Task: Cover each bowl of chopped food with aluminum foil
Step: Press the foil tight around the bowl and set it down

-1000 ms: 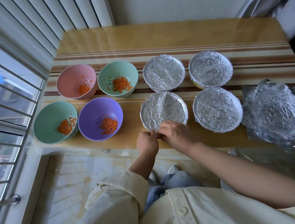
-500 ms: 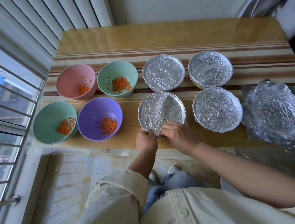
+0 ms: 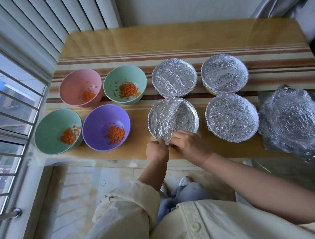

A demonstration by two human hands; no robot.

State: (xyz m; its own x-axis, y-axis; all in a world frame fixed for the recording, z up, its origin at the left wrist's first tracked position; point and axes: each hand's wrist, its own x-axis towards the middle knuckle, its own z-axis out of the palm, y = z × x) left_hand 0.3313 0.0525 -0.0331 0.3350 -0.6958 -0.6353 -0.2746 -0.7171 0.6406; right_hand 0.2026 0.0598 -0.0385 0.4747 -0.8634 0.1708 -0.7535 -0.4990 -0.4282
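Carrot bits (image 3: 115, 135) in four open bowls (image 3: 96, 122); left hand (image 3: 157, 150), right hand (image 3: 189, 145) — grip pinching foil (image 3: 171, 118) edge.

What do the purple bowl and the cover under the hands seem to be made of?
Purple bowl: probably plastic, matte, with even colour and soft sheen. Cover: thin metal foil, silvery, full of fine creases, folded over the rim.

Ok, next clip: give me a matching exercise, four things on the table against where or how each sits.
1. round pink plastic bowl
2. round purple plastic bowl
3. creased foil-covered bowl
4. loose crumpled aluminium foil sheet

A. far right of table
B. near edge pinched by left hand and right hand
C. far row, uncovered
D. near row, uncovered

Pairs: 1-C, 2-D, 3-B, 4-A.
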